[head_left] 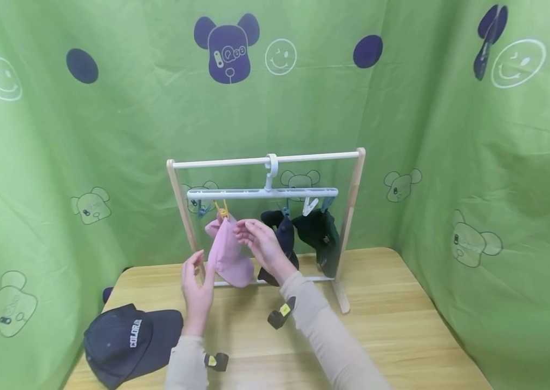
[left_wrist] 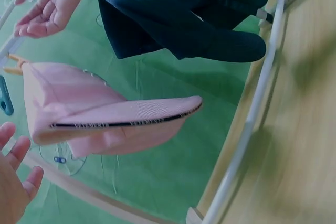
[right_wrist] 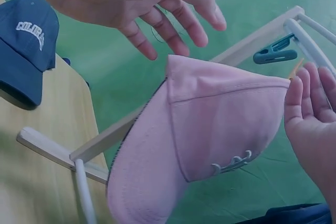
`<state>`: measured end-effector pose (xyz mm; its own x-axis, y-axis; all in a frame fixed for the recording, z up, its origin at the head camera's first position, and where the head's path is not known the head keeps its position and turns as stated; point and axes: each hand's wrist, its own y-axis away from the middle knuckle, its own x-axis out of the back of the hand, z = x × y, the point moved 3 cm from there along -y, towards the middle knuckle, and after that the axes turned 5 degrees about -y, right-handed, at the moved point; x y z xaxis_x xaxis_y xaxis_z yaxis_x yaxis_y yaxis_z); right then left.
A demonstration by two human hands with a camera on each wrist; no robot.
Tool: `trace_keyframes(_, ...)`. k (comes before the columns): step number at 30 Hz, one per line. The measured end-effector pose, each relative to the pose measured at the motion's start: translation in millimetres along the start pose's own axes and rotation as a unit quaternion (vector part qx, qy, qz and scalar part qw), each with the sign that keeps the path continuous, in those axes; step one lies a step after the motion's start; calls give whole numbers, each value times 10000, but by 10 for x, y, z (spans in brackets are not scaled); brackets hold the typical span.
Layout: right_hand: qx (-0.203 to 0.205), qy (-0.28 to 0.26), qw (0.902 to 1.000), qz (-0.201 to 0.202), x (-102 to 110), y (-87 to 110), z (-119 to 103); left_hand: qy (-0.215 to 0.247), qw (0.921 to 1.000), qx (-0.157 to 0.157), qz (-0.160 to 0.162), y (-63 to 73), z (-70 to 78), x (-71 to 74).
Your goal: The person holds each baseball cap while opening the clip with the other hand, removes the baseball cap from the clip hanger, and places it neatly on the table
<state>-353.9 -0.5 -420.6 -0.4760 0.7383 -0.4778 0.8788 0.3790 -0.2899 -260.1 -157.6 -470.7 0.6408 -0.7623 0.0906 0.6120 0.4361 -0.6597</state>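
Note:
A pink cap [head_left: 230, 259] hangs by one edge from a yellow clip [head_left: 223, 210], its brim pointing down. My left hand [head_left: 198, 284] is beside the cap's lower left, fingers loosely spread and holding nothing. On the other side, my right hand [head_left: 261, 244] hovers near the top of the cap with relaxed, slightly bent fingers. Seen from the right wrist, the fingertips [right_wrist: 295, 90] of that hand are right at the cap's clipped end. White lettering on the pink cap [right_wrist: 226, 124] shows there too.
A pale blue hanger [head_left: 236, 193] hangs on a wooden rack [head_left: 350, 216]. Two dark caps, a black one [head_left: 285, 238] and a dark green one [head_left: 321, 238], hang to the right. A white clip [head_left: 309, 206] hangs between them. A navy cap [head_left: 119, 338] lies at the table's front left.

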Motion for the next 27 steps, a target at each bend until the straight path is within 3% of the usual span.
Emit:
trace_keyframes(2, 36, 26, 9997, 260, 24, -66, -18, 46, 9999, -1, -129, -19, -98, -63)
trace_keyframes(5, 96, 61, 9977, 673, 46, -150, -48, 73, 9988, 204, -431, -40, -112, -126)
trace_keyframes(10, 170, 266, 9927, 1167, 52, -297, -110, -252, 9962, 453, -699, -111, -203, -231)
trace_keyframes(16, 68, 539, 9917, 1162, 20, -431, -165, -443, 9936, 646, -819, -204, -319, -304)
trace_keyframes(27, -46, 587, 9910, 1200, -36, -533, -223, -573, 9896, 841, -1015, -338, -350, -387)
